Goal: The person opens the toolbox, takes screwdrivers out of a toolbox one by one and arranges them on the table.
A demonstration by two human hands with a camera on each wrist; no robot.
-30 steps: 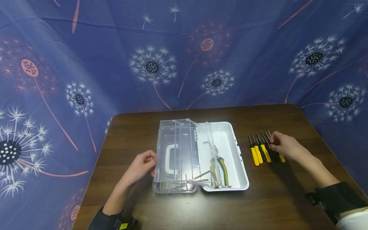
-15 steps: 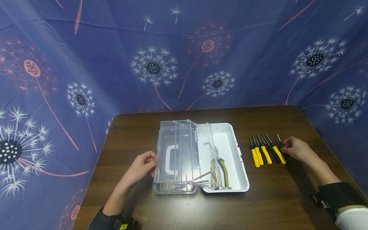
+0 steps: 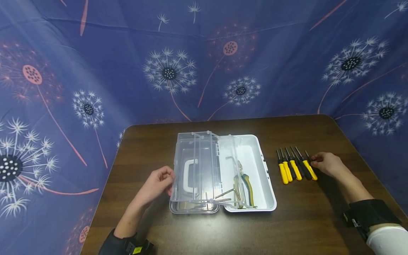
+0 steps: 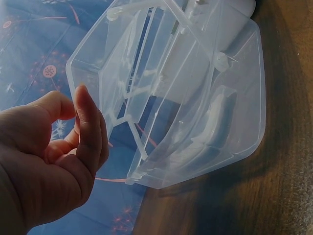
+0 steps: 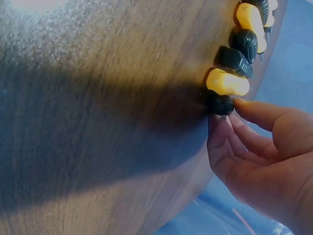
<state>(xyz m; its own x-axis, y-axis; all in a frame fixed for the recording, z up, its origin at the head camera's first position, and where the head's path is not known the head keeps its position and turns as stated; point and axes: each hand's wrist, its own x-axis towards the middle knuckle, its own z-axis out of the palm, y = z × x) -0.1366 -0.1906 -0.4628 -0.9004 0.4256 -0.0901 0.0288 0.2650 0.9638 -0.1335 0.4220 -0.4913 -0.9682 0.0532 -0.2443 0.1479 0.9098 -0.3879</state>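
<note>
My right hand [image 3: 329,165] pinches a black-handled screwdriver [image 5: 221,105] between thumb and fingers, at the right end of a row of screwdrivers [image 3: 294,165]. These have yellow or black handles, and their shafts point away from me. My left hand [image 3: 157,184] is loosely curled beside the left edge of the toolbox's clear lid and trays [image 4: 205,98]. Whether its fingertips touch the plastic, I cannot tell. The white toolbox [image 3: 259,177] lies open. Pliers [image 3: 247,189] and several hex keys [image 3: 227,194] show there, partly through clear plastic.
A brown wooden table [image 3: 204,230] bears everything. Its far edge meets a blue cloth [image 3: 204,95] with a dandelion print, which also hangs on both sides. A white handle [image 3: 188,176] shows through the clear lid.
The right hand has moved right from over the row to its right end, and the screwdriver in its fingers now lies closer to the others. The left hand and toolbox keep their places.
</note>
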